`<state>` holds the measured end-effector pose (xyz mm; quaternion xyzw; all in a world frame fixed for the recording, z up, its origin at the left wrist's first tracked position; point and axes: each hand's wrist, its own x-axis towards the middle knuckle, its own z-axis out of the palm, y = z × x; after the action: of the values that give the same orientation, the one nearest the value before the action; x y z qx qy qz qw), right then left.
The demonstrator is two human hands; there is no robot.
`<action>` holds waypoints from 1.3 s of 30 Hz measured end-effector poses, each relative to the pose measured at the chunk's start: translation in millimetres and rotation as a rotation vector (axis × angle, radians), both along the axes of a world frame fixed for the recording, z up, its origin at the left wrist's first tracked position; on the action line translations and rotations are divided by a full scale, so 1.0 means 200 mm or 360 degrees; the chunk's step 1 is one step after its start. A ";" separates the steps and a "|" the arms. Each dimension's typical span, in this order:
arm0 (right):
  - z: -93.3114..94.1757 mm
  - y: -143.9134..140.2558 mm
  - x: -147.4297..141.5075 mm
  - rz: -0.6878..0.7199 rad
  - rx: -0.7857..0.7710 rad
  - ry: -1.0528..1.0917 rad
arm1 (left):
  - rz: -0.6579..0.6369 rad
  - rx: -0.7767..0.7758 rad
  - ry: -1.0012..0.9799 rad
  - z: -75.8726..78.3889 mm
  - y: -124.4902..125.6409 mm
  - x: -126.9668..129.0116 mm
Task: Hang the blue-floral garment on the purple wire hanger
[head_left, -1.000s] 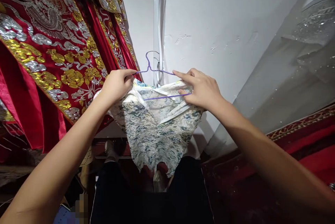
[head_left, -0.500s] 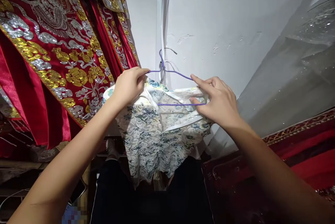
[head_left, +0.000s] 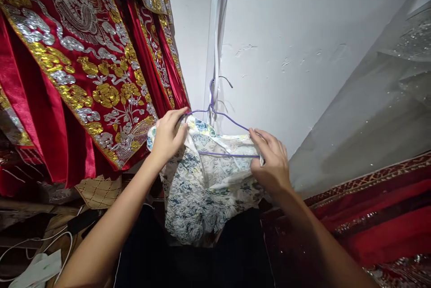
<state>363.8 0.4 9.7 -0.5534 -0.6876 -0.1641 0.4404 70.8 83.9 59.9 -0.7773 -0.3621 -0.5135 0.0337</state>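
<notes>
A purple wire clothes hanger (head_left: 232, 120) has its hook upward beside a narrow white strip on the wall. On it hangs a pale blouse (head_left: 188, 194) with a blue and yellow floral pattern, its V-shaped neckline facing me. The hanger's lower bar shows through the neck opening. My left hand (head_left: 168, 134) is closed on the blouse's left shoulder, fingertips by the hanger's arm. My right hand (head_left: 271, 155) pinches the other shoulder, with the thumb near the end of the lower bar and the fingers at the sloping arm. The hanger's ends are hidden by the fabric and hands.
Red garments with gold and silver embroidery (head_left: 107, 95) hang close on the left. A pale wall (head_left: 286, 23) stands ahead. Translucent sheeting (head_left: 363, 113) and red fabric (head_left: 387, 220) are on the right. White cables (head_left: 69, 245) lie at lower left.
The hanger, blouse and both hands sit lower in view. My right hand has shifted inward slightly, its thumb now closed onto the blouse's shoulder edge. The left hand keeps its hold.
</notes>
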 end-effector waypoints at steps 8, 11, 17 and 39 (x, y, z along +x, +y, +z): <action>-0.25 0.17 -0.21 0.0006 0.0426 0.0896 | -0.0149 -0.0262 -0.1037 -0.39 0.10 0.13; -0.36 0.27 -0.30 -0.0097 0.0581 0.1148 | -0.0456 -0.0629 -0.1369 -0.46 0.14 0.23; -0.41 0.32 -0.46 0.0232 0.0159 0.1582 | -0.0758 -0.0822 -0.1237 -0.41 0.12 0.33; -0.75 0.17 -0.66 0.0695 -0.0997 0.2071 | -0.0252 -0.0648 -0.1778 -0.61 -0.01 0.36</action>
<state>231.5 34.4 -139.9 -0.4893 -0.3973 0.4901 0.6021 143.8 82.6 -62.4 -0.4051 -0.3570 -0.7655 -0.3499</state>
